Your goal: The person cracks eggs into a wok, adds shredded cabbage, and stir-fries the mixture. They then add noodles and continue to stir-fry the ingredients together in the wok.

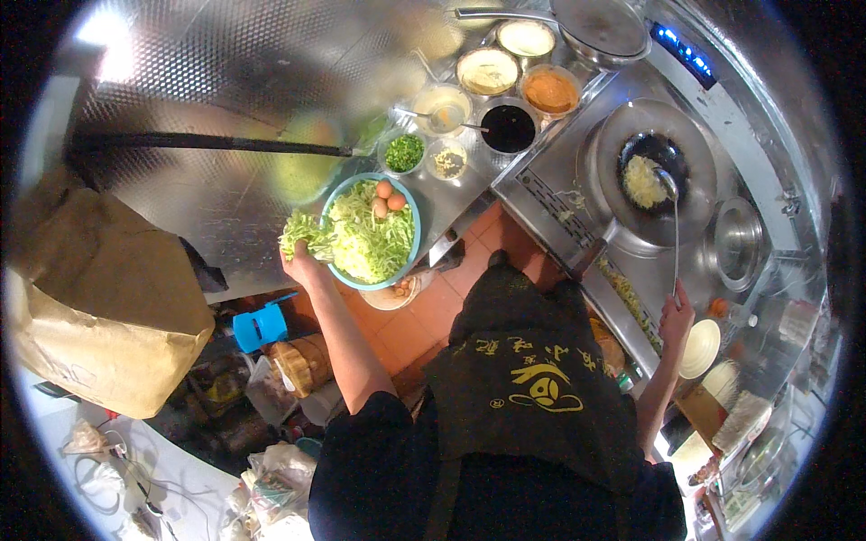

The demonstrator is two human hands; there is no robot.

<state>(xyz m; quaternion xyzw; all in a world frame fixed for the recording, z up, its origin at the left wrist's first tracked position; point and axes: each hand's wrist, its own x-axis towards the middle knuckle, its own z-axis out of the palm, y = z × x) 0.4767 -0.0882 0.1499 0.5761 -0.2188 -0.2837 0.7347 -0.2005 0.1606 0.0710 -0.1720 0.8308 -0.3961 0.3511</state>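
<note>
My left hand [302,264] grips a bunch of shredded cabbage [295,233] at the left rim of a light-blue bowl [417,233]. More pale green shreds [369,247] fill this bowl, and several brown eggs [383,189] rest on top. Off to the right, my right hand [676,318] is closed around the long handle of a metal ladle [675,237]. The ladle's head dips into a steel wok [612,135] on the stove, against a small heap of pale shredded food [641,182]. A wok handle [590,259] points toward my apron.
Cups of chopped green onion [404,153], minced garlic [448,162], dark sauce [509,128] and orange seasoning [550,91] stand behind the bowl. A lidded pan [602,30] sits farther back. A metal basin [736,245] is right of the wok; a large paper bag [108,297] is at left.
</note>
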